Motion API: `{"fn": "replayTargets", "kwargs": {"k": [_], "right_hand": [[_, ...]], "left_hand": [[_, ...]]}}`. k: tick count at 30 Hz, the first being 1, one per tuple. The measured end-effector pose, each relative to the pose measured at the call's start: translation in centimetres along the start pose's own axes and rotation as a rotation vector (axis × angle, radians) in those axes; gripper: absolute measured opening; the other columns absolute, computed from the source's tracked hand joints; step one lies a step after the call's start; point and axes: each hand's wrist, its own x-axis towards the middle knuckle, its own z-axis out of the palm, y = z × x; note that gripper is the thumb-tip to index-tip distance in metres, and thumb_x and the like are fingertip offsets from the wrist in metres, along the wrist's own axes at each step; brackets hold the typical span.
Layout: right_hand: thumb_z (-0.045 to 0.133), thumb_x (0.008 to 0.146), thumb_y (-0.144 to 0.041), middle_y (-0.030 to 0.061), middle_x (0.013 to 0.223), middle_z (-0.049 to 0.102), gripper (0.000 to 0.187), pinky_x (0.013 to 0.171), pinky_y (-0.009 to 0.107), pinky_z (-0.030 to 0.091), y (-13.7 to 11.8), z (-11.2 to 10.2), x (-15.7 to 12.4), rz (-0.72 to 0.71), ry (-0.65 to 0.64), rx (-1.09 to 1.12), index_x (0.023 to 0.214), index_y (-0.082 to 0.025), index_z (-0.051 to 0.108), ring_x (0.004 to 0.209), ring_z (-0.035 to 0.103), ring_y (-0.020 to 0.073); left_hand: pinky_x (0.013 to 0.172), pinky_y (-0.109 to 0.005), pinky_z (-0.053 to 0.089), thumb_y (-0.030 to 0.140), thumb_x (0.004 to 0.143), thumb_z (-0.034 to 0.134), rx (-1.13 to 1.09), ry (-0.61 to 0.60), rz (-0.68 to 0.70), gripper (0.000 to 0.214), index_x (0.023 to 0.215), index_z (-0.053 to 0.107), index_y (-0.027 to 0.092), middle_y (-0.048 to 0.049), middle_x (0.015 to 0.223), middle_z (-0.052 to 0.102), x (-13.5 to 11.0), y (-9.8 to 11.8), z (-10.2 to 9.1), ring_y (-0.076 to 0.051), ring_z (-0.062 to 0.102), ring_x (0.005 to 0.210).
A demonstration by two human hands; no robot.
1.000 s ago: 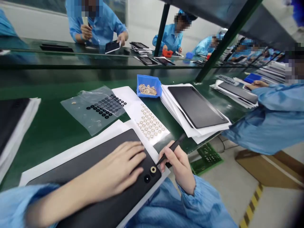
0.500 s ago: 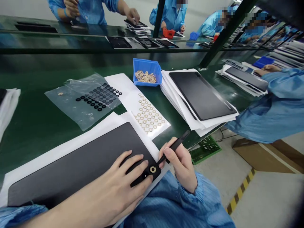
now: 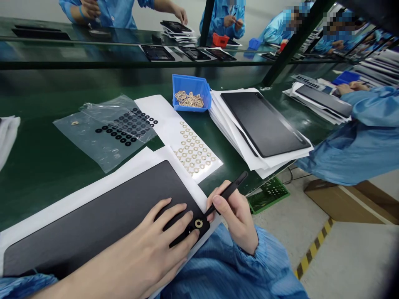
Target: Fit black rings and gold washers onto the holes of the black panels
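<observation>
Palm down, the left hand (image 3: 158,245) I see through the head feed lies loosely spread on a dark panel (image 3: 106,216), gripping nothing, its index fingertip just beside a gold ring (image 3: 196,224). I have the right hand (image 3: 237,220) at the panel's corner, thumb and fingers pinching black tweezers (image 3: 231,189), their tip slanting down to that ring; I can't tell whether it touches. White paper (image 3: 93,192) lies under the panel on a green tabletop (image 3: 34,162). Beyond both hands I've got a sheet of rings (image 3: 158,110), a clear bag (image 3: 96,145) ahead of the left, and a blue bin (image 3: 190,109) farther off. Past the right hand sits a stacked tablet (image 3: 264,126); below it, a green crate (image 3: 274,195) and striped floor tape (image 3: 314,249). Blue-clad co-workers occupy the far bench.
</observation>
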Motion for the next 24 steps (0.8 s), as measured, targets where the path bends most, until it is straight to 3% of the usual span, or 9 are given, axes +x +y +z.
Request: {"fn": "replayTargets", "kwargs": {"k": [5,11,17,24], "right_hand": [[0.05,0.093,-0.039,-0.0005,0.063,0.059,0.023,0.045,0.024,0.051,-0.08,0.1,-0.04,-0.007,-0.006,-0.016,0.079,-0.021,0.053,0.048,0.062,0.0136],[0.051,0.093,-0.035,-0.0005,0.064,0.058,0.021,0.045,0.022,0.051,-0.05,0.19,-0.02,-0.029,-0.01,-0.048,0.081,-0.019,0.053,0.048,0.061,0.0118],[0.049,0.095,-0.03,0.0001,0.07,0.056,0.016,0.046,0.021,0.052,-0.04,0.15,-0.23,-0.09,-0.014,-0.077,0.084,-0.019,0.053,0.05,0.061,0.0109],[0.049,0.095,-0.026,-0.0001,0.071,0.056,0.013,0.046,0.023,0.052,0.36,0.22,-0.21,-0.118,0.034,0.052,0.084,-0.02,0.053,0.049,0.06,0.0105]], "left_hand": [[0.107,-0.047,0.029,0.033,0.1,0.034,0.015,-0.005,0.013,0.035,0.121,0.062,0.027,-0.0039,0.119,0.063,-0.02,-0.04,0.14,-0.026,0.05,0.117],[0.111,-0.043,0.017,0.036,0.099,0.038,-0.002,0.035,0.018,0.032,0.119,0.062,0.03,-0.0004,0.118,0.064,-0.2,-0.2,0.49,-0.024,0.049,0.117],[0.115,-0.039,0.009,0.041,0.094,0.051,0.035,0.052,0.014,0.038,0.127,0.057,0.02,-0.0007,0.12,0.064,0.01,-0.39,0.5,-0.023,0.05,0.116],[0.111,-0.042,0.012,0.035,0.099,0.042,-0.01,0.0,0.016,0.037,0.131,0.054,0.021,-0.0009,0.123,0.062,-0.16,-0.5,0.92,-0.024,0.049,0.115]]}}
